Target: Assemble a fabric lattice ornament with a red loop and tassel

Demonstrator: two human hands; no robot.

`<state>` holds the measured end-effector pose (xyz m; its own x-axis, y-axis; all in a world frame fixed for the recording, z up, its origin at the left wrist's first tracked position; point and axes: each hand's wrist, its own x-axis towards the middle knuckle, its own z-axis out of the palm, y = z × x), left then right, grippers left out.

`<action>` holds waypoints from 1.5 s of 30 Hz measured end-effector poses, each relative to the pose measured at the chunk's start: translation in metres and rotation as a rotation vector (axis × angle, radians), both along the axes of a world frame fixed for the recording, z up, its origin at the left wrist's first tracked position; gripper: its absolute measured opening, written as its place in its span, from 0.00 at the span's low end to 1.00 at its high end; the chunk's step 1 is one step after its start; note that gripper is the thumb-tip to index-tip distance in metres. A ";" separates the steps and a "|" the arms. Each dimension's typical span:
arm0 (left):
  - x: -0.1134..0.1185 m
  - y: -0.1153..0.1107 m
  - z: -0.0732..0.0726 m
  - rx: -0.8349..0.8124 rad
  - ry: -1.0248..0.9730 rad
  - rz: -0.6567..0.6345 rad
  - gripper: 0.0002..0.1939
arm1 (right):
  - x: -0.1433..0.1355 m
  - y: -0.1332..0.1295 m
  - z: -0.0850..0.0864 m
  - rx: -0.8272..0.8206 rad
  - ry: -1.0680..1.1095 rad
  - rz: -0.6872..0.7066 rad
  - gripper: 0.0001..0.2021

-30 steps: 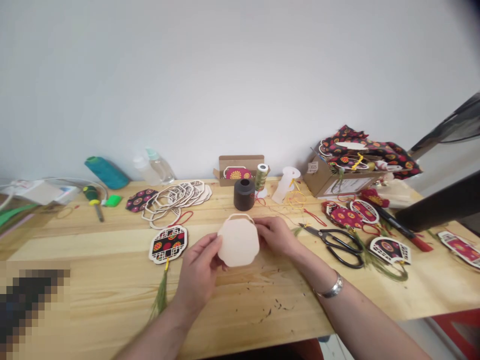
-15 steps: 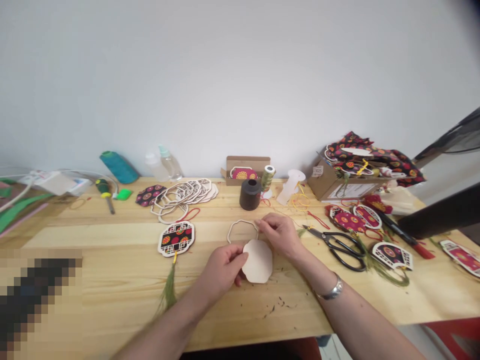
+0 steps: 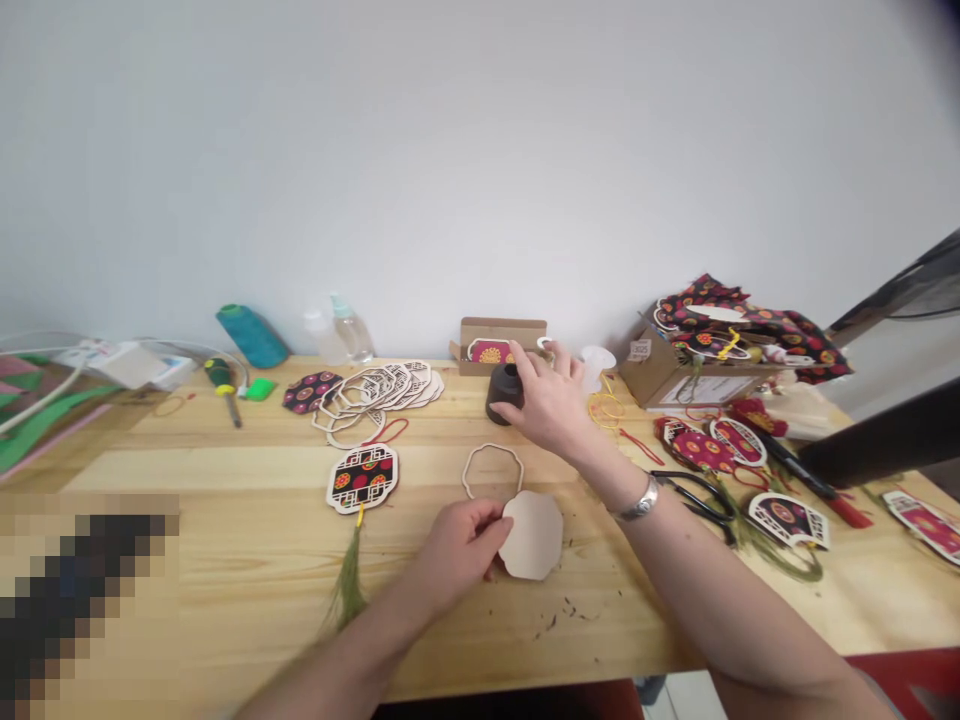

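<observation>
My left hand (image 3: pixel 472 540) pinches the left edge of a plain pale plaque (image 3: pixel 531 535) with a scalloped outline, held just over the table. Right behind it lies a thin wooden ring frame (image 3: pixel 493 452) of similar outline. My right hand (image 3: pixel 549 395) is stretched to the back, fingers spread at the right side of a black squat pot (image 3: pixel 502 392) with a hole in its top. Thumb and index finger overlap the pot; whether they touch it I cannot tell. A spool behind is mostly hidden by this hand.
On the left lies a finished tasselled ornament (image 3: pixel 363 480), with a heap of wooden frames (image 3: pixel 390 385) behind. To the right are scissors (image 3: pixel 697 500), partly under my forearm, more ornaments (image 3: pixel 787 520), and a cardboard box (image 3: pixel 675 375) of patterned cloth. A black post (image 3: pixel 885 425) stands at far right.
My right hand has left the ring frame and moved away from me to the black pot, its fingers opening. My left hand still holds the plaque. The view has shifted slightly.
</observation>
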<state>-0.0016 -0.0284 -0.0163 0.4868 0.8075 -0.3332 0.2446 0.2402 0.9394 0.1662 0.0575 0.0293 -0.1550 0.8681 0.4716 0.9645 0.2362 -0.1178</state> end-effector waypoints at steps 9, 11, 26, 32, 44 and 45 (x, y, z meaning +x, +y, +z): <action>0.000 -0.001 -0.005 0.029 0.016 0.000 0.13 | -0.002 0.002 0.020 -0.109 1.004 0.153 0.26; 0.000 -0.001 -0.005 0.035 -0.007 -0.006 0.13 | -0.002 0.000 0.024 -0.259 1.271 0.231 0.26; 0.002 -0.001 -0.002 0.014 0.036 0.008 0.12 | -0.051 0.035 -0.009 -0.197 0.489 0.082 0.23; 0.002 0.000 -0.004 0.024 0.009 0.027 0.11 | -0.049 0.046 -0.005 -0.216 0.517 0.094 0.30; 0.003 -0.005 0.002 0.112 0.072 -0.007 0.11 | 0.024 -0.059 -0.020 -0.445 0.098 0.041 0.08; 0.003 -0.005 0.001 0.132 0.077 -0.017 0.11 | 0.024 -0.062 -0.024 -0.441 0.069 0.031 0.08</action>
